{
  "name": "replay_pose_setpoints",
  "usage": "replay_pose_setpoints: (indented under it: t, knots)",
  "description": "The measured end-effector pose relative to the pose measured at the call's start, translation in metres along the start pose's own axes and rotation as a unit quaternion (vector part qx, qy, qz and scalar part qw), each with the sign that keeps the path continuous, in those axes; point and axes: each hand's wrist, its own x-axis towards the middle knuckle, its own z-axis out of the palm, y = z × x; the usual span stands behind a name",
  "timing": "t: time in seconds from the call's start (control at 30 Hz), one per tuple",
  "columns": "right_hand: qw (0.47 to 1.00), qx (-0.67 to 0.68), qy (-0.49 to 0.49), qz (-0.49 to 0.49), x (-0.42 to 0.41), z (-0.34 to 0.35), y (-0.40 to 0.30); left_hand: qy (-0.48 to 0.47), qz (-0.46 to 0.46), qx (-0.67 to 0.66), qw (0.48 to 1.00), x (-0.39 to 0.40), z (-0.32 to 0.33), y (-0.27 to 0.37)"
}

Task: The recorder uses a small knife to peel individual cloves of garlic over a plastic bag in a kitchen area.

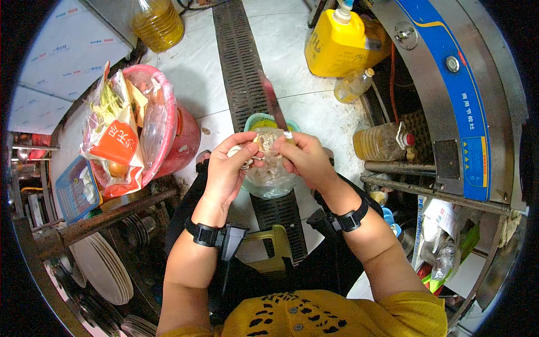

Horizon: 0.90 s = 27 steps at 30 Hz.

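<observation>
My left hand (230, 162) holds several small whitish pieces that look like garlic cloves (234, 151), with a small yellowish piece (260, 142) pinched at its fingertips. Close beside it, my right hand (304, 158) grips a knife by its pale handle, and the blade (273, 99) points away over the floor drain, partly blurred. Below both hands is a green plastic basket (251, 119) with a clear plastic bag (273, 189) of whitish pieces in it. My fingers hide part of the bag and of the knife's handle.
A pink bin (185, 135) full of waste and bags stands at left, above a blue basket (69, 189) and stacked plates (103, 269). A metal drain grate (238, 46) runs along the tiled floor. At right are a yellow jug (332, 46), bottles (377, 142) and a steel stove (446, 122).
</observation>
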Motion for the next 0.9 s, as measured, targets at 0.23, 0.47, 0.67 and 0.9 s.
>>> replay_pose_setpoints:
  t: [0.23, 0.47, 0.67, 0.9]
  knots:
    - [0.995, -0.041, 0.064, -0.060, -0.001, 0.000, 0.000, -0.004, 0.085, 0.160, 0.983, -0.003, 0.006, -0.004]
    - [0.993, -0.070, 0.028, -0.092, -0.005, 0.009, -0.012, 0.006, 0.230, 0.333, 0.914, 0.001, -0.004, -0.014]
    - [0.971, -0.174, 0.054, -0.152, -0.001, 0.002, 0.001, 0.003, 0.281, 0.408, 0.869, -0.004, 0.009, -0.008]
    - [0.938, -0.269, 0.087, -0.201, -0.004, 0.007, -0.006, 0.001, 0.309, 0.437, 0.845, -0.003, 0.005, -0.011]
